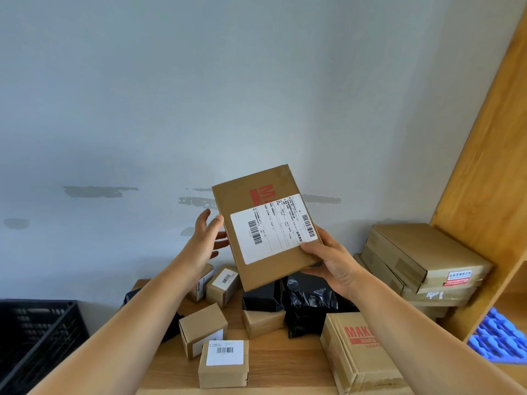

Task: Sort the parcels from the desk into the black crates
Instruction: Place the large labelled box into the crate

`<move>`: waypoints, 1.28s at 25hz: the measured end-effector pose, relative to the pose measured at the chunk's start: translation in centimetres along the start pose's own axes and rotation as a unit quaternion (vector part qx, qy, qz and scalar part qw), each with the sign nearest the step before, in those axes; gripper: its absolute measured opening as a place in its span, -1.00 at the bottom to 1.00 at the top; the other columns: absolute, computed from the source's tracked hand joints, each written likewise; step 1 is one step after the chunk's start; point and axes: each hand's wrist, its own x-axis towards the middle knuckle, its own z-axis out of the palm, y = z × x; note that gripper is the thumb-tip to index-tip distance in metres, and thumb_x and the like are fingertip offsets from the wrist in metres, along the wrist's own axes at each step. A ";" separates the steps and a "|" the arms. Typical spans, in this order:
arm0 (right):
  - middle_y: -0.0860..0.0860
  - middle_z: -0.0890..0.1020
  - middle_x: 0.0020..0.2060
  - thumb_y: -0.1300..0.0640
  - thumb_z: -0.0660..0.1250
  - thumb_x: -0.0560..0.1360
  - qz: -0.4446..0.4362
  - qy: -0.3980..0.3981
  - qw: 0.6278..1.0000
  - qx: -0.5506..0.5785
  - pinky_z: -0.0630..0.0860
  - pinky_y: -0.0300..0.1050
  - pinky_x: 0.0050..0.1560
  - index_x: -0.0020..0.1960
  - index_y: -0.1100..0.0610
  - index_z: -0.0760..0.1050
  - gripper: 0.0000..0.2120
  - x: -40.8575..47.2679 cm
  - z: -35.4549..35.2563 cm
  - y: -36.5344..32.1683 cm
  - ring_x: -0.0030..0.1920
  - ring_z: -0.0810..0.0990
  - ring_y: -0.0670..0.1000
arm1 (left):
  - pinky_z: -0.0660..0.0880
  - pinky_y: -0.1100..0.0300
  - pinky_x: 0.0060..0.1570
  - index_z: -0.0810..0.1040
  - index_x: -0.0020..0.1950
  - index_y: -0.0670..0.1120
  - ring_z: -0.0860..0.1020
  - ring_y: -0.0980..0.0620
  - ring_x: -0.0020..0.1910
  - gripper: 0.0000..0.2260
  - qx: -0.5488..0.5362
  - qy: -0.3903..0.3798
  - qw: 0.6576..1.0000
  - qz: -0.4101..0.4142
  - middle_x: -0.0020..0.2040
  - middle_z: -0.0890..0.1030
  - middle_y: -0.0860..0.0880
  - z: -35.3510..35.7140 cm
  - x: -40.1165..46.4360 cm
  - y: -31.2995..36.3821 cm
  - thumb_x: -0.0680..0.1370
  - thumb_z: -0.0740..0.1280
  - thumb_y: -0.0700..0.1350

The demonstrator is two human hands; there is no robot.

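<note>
I see the right hand [330, 263] pinching the flat brown parcel [266, 226] above the desk [285, 363]; the left hand [206, 238], fingers spread wide, touches its left edge.

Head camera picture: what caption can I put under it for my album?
Right hand holds up a flat labelled parcel, left hand open beside it, above a parcel-strewn desk.

This looks like a small parcel-sorting or mailroom corner. A wooden desk [285, 363] against a scuffed, pale wall [199, 95] carries many cardboard parcels [225, 363] with barcode labels and black plastic mailer bags [310, 306]. Flat cartons [422, 260] are stacked at the desk's far right corner beside a plain wooden shelving unit [484, 172]. A black crate [37, 334] stands off the desk's left edge.
</note>
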 end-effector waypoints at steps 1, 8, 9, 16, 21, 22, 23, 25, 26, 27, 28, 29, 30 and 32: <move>0.02 0.63 0.15 0.22 0.43 0.45 -0.020 0.008 1.000 0.001 0.60 0.06 0.05 0.29 -0.11 0.48 -0.54 -0.1 -0.2 0.1 0.15 0.58 0.06 | 0.37 0.04 0.13 0.05 0.50 0.16 0.55 0.10 0.01 -0.53 0.037 0.004 0.999 0.004 0.14 0.56 -0.02 -0.1 0.3 0.2 0.61 0.00 0.23; -0.14 0.65 0.07 0.29 0.48 0.40 -0.139 0.055 0.982 -0.112 0.57 -0.28 -0.01 0.17 -0.20 0.55 -0.51 -0.3 0.0 -0.3 0.11 0.60 -0.12 | 0.34 0.22 0.12 0.22 0.49 0.08 0.39 0.15 0.23 -0.36 0.164 0.102 0.963 0.189 0.30 0.33 0.07 -0.7 1.3 0.4 0.49 0.36 -0.27; -0.16 0.63 0.10 0.28 0.49 0.39 -0.151 0.059 0.980 -0.118 0.57 -0.31 -0.05 0.20 -0.18 0.54 -0.50 -0.3 0.0 -0.4 0.10 0.59 -0.16 | 0.36 0.19 0.14 0.29 0.46 0.05 0.40 0.09 0.25 -0.39 0.190 0.100 0.958 0.188 0.31 0.39 0.05 -0.6 1.4 0.3 0.47 0.38 -0.27; -0.06 0.56 0.07 0.06 0.55 0.35 -0.121 0.281 0.951 -0.054 0.40 -0.38 -0.26 0.06 0.03 0.43 -0.61 2.0 0.7 -2.1 0.01 0.55 -0.12 | 0.53 -0.02 0.11 0.41 0.37 0.06 0.55 0.00 0.07 -0.55 0.184 0.124 0.969 0.109 0.20 0.50 -0.03 0.6 0.4 -1.1 0.50 0.38 -0.12; -0.06 0.64 -0.08 0.14 0.44 0.46 -0.122 0.201 0.971 -0.042 0.42 -0.49 -0.43 -0.08 -0.04 0.50 -0.85 3.1 2.2 -0.7 -0.17 0.58 -0.20 | 0.56 0.09 -0.04 0.43 0.35 0.09 0.56 0.00 0.05 -0.59 0.165 0.210 0.962 0.064 0.18 0.53 -0.03 0.5 -1.8 -3.1 0.51 0.35 -0.10; -0.10 0.64 -0.06 0.18 0.41 0.48 -0.123 0.167 0.977 -0.040 0.45 -0.46 -0.38 -0.04 -0.09 0.51 -0.82 3.3 2.8 -0.1 -0.13 0.59 -0.19 | 0.54 0.14 -0.08 0.42 0.36 0.09 0.55 0.00 0.04 -0.58 0.163 0.228 0.958 0.055 0.18 0.52 -0.02 0.2 -2.4 -3.6 0.51 0.34 -0.10; -0.14 0.63 -0.05 0.20 0.39 0.50 -0.121 0.137 0.982 -0.039 0.48 -0.41 -0.32 -0.01 -0.13 0.51 -0.77 3.4 3.5 0.5 -0.09 0.59 -0.18 | 0.54 0.15 -0.09 0.42 0.36 0.10 0.54 0.02 0.03 -0.58 0.158 0.245 0.955 0.045 0.17 0.50 -0.01 -0.3 -3.0 -4.0 0.51 0.34 -0.11; -0.19 0.60 -0.02 0.23 0.34 0.53 -0.108 0.088 0.989 -0.044 0.50 -0.31 -0.26 0.07 -0.20 0.49 -0.68 3.5 5.1 1.8 -0.04 0.57 -0.17 | 0.54 0.09 -0.04 0.41 0.36 0.13 0.52 0.05 0.00 -0.57 0.147 0.280 0.949 0.021 0.14 0.46 0.01 -1.7 -4.3 -4.7 0.50 0.33 -0.11; -0.21 0.59 -0.02 0.24 0.33 0.54 -0.101 0.067 0.991 -0.048 0.49 -0.34 -0.28 0.10 -0.21 0.48 -0.66 3.5 6.0 2.6 -0.05 0.57 -0.17 | 0.54 0.10 -0.05 0.40 0.35 0.15 0.52 0.09 -0.03 -0.57 0.149 0.297 0.943 0.008 0.12 0.44 0.02 -2.6 -5.1 -5.2 0.50 0.32 -0.10; -0.24 0.59 -0.04 0.26 0.32 0.54 -0.092 0.049 0.993 -0.050 0.49 -0.40 -0.33 0.12 -0.20 0.48 -0.64 3.4 7.0 3.3 -0.07 0.59 -0.18 | 0.51 0.14 -0.10 0.40 0.34 0.17 0.51 0.13 -0.07 -0.57 0.154 0.311 0.938 -0.006 0.10 0.44 0.04 -3.7 -5.9 -5.7 0.49 0.32 -0.10; -0.26 0.60 -0.07 0.28 0.31 0.53 -0.086 0.031 0.995 -0.049 0.49 -0.43 -0.37 0.13 -0.19 0.48 -0.63 3.4 7.8 3.9 -0.11 0.61 -0.20 | 0.49 0.17 -0.14 0.40 0.33 0.18 0.52 0.14 -0.08 -0.57 0.155 0.318 0.935 -0.015 0.09 0.45 0.04 -4.7 -6.7 -6.2 0.49 0.31 -0.10; -0.27 0.63 -0.10 0.31 0.31 0.52 -0.078 0.014 0.996 -0.045 0.52 -0.42 -0.36 0.12 -0.17 0.50 -0.61 3.4 8.7 4.4 -0.12 0.63 -0.23 | 0.48 0.20 -0.16 0.41 0.31 0.19 0.53 0.13 -0.08 -0.58 0.151 0.322 0.934 -0.020 0.10 0.48 0.03 -5.8 -7.4 -6.6 0.49 0.31 -0.11; -0.26 0.65 -0.12 0.33 0.31 0.50 -0.064 -0.003 0.997 -0.042 0.56 -0.37 -0.30 0.09 -0.16 0.52 -0.60 3.3 9.9 5.1 -0.13 0.64 -0.25 | 0.48 0.20 -0.17 0.42 0.29 0.20 0.55 0.11 -0.07 -0.59 0.147 0.327 0.933 -0.025 0.11 0.50 0.03 -7.0 -8.3 -7.1 0.49 0.31 -0.12; -0.22 0.68 -0.13 0.36 0.31 0.49 -0.035 -0.024 0.998 -0.044 0.59 -0.29 -0.22 0.04 -0.14 0.56 -0.61 3.0 12.7 6.2 -0.11 0.66 -0.19 | 0.52 0.16 -0.16 0.44 0.23 0.23 0.55 0.09 -0.07 -0.63 0.137 0.347 0.927 -0.031 0.10 0.49 0.04 -9.6 -10.1 -7.8 0.49 0.30 -0.13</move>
